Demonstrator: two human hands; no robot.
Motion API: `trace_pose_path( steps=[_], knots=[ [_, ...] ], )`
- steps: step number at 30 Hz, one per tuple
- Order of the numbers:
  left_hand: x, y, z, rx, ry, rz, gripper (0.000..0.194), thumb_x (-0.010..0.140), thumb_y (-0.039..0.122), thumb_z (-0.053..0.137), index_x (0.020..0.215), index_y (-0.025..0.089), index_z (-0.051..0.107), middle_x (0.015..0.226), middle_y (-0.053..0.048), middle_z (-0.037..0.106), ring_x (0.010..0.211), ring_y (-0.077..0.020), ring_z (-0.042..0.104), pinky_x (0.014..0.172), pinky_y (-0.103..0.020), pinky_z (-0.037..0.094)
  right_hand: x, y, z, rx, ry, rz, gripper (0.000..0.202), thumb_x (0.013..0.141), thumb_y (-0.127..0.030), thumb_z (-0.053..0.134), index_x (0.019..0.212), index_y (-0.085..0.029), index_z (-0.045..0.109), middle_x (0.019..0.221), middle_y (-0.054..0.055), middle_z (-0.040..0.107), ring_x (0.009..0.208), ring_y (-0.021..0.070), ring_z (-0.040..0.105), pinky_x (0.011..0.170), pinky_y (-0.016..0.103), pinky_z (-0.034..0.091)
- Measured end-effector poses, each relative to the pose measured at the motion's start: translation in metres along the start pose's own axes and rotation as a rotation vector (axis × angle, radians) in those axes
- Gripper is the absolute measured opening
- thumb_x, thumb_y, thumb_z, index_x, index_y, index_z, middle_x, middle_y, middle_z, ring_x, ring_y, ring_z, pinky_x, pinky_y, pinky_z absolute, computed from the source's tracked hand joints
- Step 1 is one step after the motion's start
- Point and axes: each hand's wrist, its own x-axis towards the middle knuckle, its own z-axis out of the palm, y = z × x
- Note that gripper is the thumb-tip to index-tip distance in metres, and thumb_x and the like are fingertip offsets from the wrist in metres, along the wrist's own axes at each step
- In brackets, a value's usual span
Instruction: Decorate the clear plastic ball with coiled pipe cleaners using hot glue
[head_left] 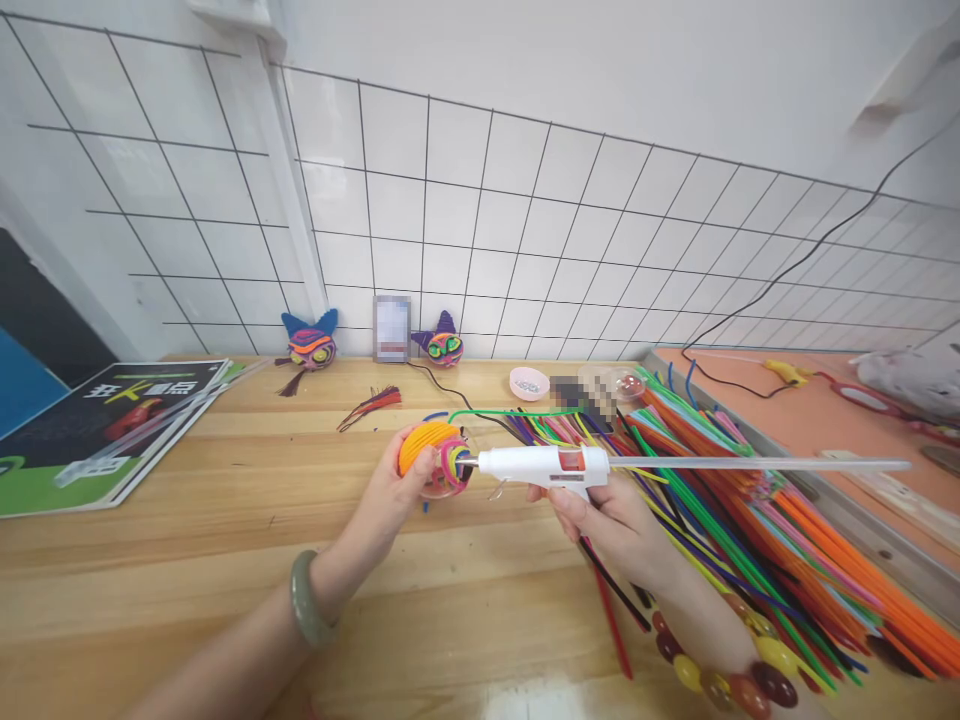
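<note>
above the wooden tabletop (247, 560), left fingers (424, 463) are gripping the pipe-cleaner ball (435, 435) (likely light, soft, best held by its orange side); right fingers (568, 503) are clasping the glue gun (525, 464) by its handle.

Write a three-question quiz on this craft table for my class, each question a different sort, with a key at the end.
1. Multiple choice: what is in the right hand?
A) scissors
B) a white glue gun
C) a paintbrush

2. True or false: the nozzle of the glue gun points toward the ball-shaped craft piece in the left hand.

3. Fill in the blank: of the two eared figures near the wall, the one at the picture's left has ____ ears.

Key: 1. B; 2. True; 3. blue
</note>
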Motion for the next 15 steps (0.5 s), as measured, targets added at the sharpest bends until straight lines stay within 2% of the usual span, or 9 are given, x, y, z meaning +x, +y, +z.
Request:
trace_pose_path(
  steps=[7, 15],
  knots=[
    [-0.0003, 0.0034, 0.0025, -0.035, 0.000, -0.044, 0.063, 0.073, 0.056, 0.066, 0.119, 0.016, 0.051, 0.124, -0.018, 0.062, 0.107, -0.0342, 0.062, 0.071, -0.041, 0.058, -0.0034, 0.0038, 0.0000, -0.241, -0.017, -0.106, 0.029, 0.094, -0.040, 0.045, 0.092, -0.016, 0.061, 0.066, 0.000, 0.053, 0.056, 0.0138, 0.048, 0.052, 0.025, 0.042],
    [-0.0008, 0.0051, 0.0036, -0.031, 0.004, -0.007, 0.058, 0.073, 0.054, 0.066, 0.115, 0.016, 0.056, 0.121, -0.016, 0.064, 0.102, -0.0307, 0.065, 0.078, -0.041, 0.056, -0.0043, 0.0066, 0.0002, -0.319, -0.023, -0.111, 0.027, 0.094, -0.038, 0.045, 0.102, -0.018, 0.060, 0.075, 0.004, 0.059, 0.069, 0.0199, 0.055, 0.057, 0.028, 0.045]
  ],
)
